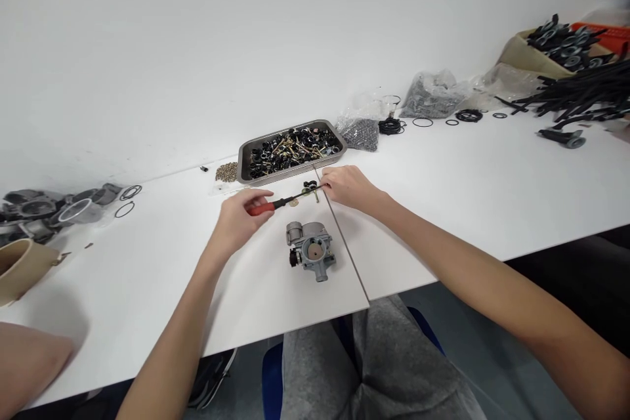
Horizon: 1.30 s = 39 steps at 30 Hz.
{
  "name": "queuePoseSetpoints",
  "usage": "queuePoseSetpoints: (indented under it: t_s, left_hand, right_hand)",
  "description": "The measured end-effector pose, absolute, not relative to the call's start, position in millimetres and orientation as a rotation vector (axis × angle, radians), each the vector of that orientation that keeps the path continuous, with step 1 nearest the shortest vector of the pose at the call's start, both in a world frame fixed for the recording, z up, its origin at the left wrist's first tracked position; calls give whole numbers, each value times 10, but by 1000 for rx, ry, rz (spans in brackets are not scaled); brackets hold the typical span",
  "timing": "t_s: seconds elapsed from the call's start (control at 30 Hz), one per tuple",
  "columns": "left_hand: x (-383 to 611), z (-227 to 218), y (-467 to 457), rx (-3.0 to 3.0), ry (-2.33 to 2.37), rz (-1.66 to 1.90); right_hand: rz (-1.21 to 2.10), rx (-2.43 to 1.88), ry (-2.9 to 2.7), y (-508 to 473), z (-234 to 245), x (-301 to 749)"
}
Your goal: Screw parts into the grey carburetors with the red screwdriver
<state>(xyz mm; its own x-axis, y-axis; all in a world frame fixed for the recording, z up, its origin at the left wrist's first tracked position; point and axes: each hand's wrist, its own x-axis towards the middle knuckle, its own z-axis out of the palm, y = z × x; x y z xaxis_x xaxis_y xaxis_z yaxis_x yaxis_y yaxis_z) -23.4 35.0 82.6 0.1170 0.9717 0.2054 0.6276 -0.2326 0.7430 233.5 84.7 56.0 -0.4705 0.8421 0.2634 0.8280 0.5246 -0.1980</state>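
My left hand is wrapped round the red handle of a screwdriver, whose dark shaft points right. At the shaft's tip, the fingers of my right hand are pinched together; whatever they hold is too small to make out. Below the shaft, a grey metal carburetor rests on the white table, its round bore facing up towards me. Small black and brass-coloured parts lie just behind the shaft, between my hands, with a flat brass-coloured piece close by.
A metal tray of mixed small parts stands against the wall, beside a pile of small brass pieces. Bagged parts, black rings and black tubes lie right. Grey castings and a beige container are left, near another person's arm.
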Motion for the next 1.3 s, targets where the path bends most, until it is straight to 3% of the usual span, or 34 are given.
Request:
queuePoseSetpoints:
  t_s: [0.13, 0.27, 0.6, 0.77, 0.93, 1.07, 1.3]
  left_hand:
    - [-241, 900, 365, 1585, 1361, 1436]
    - [-179, 913, 348, 1469, 1149, 1654]
    - [96, 1281, 543, 1644, 971, 1636]
    - [121, 1498, 711, 1710, 979, 1647]
    - [23, 1692, 753, 1704, 965, 1751]
    - [-65, 1809, 663, 1742, 799, 1857]
    - [-99, 1887, 375, 1837, 838, 1773]
  right_hand:
    - [183, -1283, -2360, 814, 499, 2247]
    - [307, -1157, -2295, 737, 430, 2116]
    - [506, -1045, -2057, 762, 502, 2158]
    - [814, -1025, -1921, 786, 555, 2233]
    - [1112, -976, -2100, 819, 784, 2438]
    - [1326, -667, -2318, 779, 921, 2491]
    - [1269, -433, -2679, 495, 903, 2237]
